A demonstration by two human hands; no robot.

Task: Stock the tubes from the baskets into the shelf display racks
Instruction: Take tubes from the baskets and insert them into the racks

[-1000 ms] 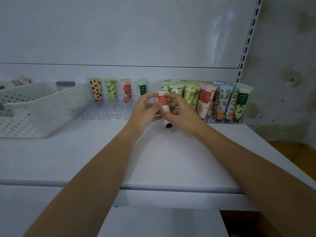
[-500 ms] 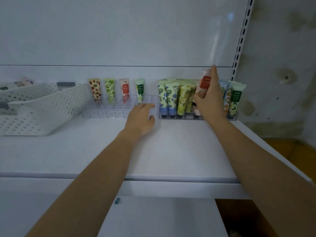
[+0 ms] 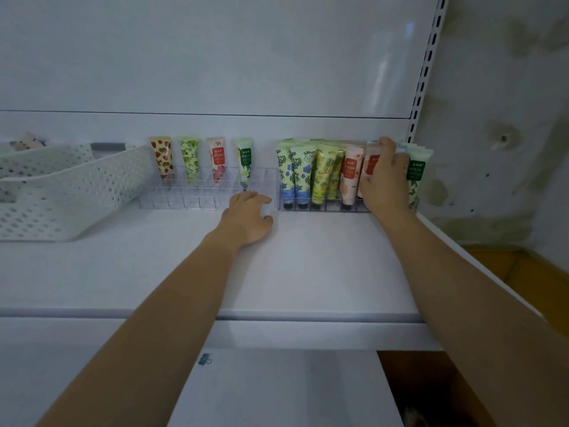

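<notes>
Tube (image 3: 371,164) under R fingers (image 3: 387,149), in rack (image 3: 326,208).

No text can be read: all lettering is too small and blurred.
- In the left rack (image 3: 184,202): rose tube (image 3: 218,161), red label panel with pale characters; green-topped tube (image 3: 244,163), dark green panel with pale characters.
- In the right rack (image 3: 332,208): peach tube (image 3: 348,177), red panel; pink tube (image 3: 369,171) held by the right hand (image 3: 385,183) — red panel, partly covered; end tube (image 3: 415,174), green panel.
</notes>
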